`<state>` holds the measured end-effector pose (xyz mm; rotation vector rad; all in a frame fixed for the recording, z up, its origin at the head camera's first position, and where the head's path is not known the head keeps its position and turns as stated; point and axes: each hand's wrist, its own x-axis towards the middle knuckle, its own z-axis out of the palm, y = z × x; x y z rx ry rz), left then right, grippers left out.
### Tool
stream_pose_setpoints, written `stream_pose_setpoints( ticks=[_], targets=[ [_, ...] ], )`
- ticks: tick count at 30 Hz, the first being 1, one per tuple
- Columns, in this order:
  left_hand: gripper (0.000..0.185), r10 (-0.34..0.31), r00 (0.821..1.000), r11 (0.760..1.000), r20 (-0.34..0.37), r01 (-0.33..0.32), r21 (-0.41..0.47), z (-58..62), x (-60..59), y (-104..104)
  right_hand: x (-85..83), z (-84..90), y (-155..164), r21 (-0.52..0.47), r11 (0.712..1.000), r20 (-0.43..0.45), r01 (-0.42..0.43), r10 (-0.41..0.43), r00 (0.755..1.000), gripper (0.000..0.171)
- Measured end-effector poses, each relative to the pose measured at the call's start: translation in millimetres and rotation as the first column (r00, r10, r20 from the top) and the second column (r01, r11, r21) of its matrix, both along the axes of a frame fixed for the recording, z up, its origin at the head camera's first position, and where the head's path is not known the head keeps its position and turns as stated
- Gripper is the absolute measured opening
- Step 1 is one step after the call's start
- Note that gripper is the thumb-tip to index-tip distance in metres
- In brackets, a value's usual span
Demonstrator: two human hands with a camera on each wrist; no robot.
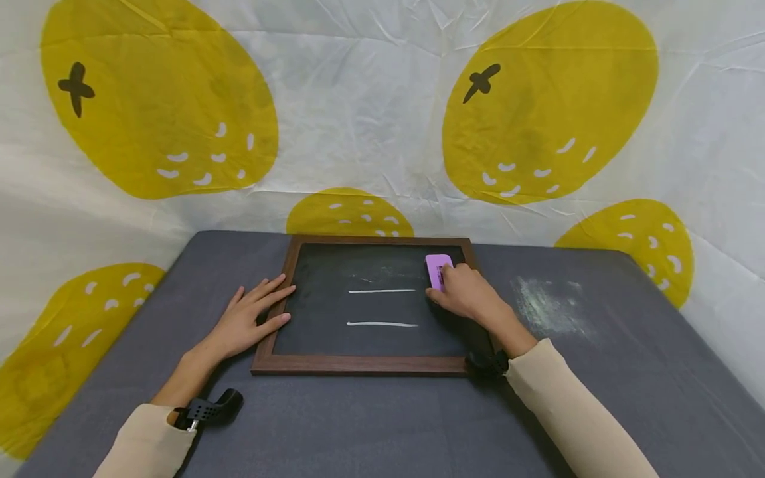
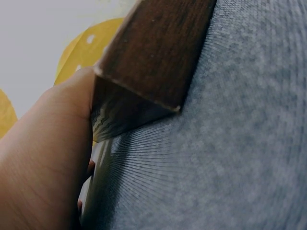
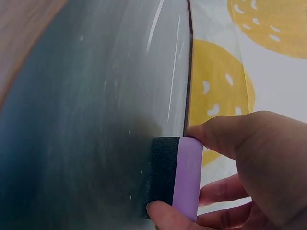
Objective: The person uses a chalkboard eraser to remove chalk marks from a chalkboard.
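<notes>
A small chalkboard in a brown wooden frame lies on the grey cloth. Two white horizontal chalk lines run across its middle, and a faint smudge shows above them. My right hand grips a purple eraser by its sides near the board's upper right. In the right wrist view the eraser's dark felt faces the board surface. My left hand rests with spread fingers at the frame's left side. The left wrist view shows the frame's corner close beside that hand.
Pale chalk dust marks the grey tablecloth to the right of the board. A white curtain with large yellow fruit prints hangs behind the table and along its sides. Black camera mounts sit at both wrists.
</notes>
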<state>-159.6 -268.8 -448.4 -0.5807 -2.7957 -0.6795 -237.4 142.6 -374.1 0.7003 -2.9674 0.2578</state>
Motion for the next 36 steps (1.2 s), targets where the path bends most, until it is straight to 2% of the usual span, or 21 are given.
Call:
stream_pose_setpoints(
  ticks=[21,36],
  targets=[
    [0.059,0.003,0.999,1.0,-0.047,-0.003,-0.002,-5.5,1.9,0.5,4.5,-6.8,-27.3,-0.028,0.999,-0.042,0.015,-0.016,0.999,0.036],
    [0.058,0.002,0.998,1.0,-0.057,-0.001,0.008,-7.2,2.7,0.7,0.9,-11.6,-51.5,-0.003,1.0,-0.052,0.013,-0.013,0.999,0.039]
  ],
)
